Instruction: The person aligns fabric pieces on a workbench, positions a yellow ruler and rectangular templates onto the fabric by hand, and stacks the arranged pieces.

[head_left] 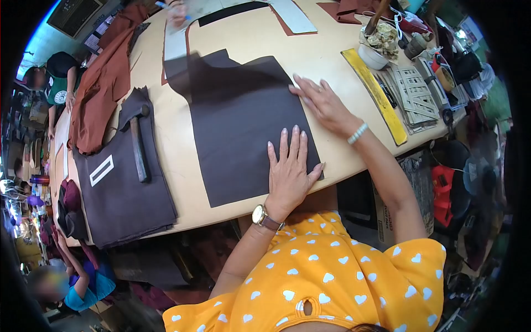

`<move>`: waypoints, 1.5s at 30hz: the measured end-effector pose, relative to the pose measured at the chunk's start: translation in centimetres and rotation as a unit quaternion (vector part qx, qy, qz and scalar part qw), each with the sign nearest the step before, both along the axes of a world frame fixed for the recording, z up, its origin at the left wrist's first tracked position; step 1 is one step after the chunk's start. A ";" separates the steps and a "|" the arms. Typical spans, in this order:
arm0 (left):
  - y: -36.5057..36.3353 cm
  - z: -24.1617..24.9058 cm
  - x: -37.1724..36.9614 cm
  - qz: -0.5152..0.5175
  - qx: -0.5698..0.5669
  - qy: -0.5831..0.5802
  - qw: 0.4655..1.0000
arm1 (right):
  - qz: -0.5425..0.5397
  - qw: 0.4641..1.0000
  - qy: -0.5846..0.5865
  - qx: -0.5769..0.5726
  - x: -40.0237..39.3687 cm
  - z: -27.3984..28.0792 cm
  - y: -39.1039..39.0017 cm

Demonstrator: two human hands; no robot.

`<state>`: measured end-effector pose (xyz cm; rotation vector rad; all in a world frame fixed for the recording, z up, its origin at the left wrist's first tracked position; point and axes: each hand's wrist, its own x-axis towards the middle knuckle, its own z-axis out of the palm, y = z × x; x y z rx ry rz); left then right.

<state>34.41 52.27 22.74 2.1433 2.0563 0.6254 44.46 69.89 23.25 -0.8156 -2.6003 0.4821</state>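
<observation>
A dark brown sheet of leather or cloth (243, 133) lies on the table in front of me, its far left part smeared by motion and seemingly lifted. My left hand (292, 166), wearing a watch, presses flat on the near right part of the sheet, fingers spread. At the sheet's upper right edge rests my right hand (323, 105), with a beaded bracelet. Its fingers are stretched out, the tips touching or just over that edge; a grip does not show.
To the left, a hammer (138, 144) and a white rectangular frame (102, 170) lie on stacked dark sheets (127, 193). A yellow ruler (376, 97), cut templates (415, 94) and a white tub (374, 56) stand right. Another person's hand (177, 14) holds a pen over pale pattern pieces.
</observation>
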 end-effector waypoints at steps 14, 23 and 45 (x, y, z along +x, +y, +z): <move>-4.3 2.9 1.9 -0.035 0.022 0.001 0.999 | -0.040 0.998 0.000 0.042 -2.6 -2.0 1.1; 7.8 1.4 -4.3 -0.017 0.111 0.003 0.994 | -0.257 0.956 0.093 0.107 2.2 0.2 -1.4; 13.0 3.7 -8.9 -0.020 -0.152 -0.350 0.924 | -0.430 0.845 0.052 0.314 10.1 -0.1 3.3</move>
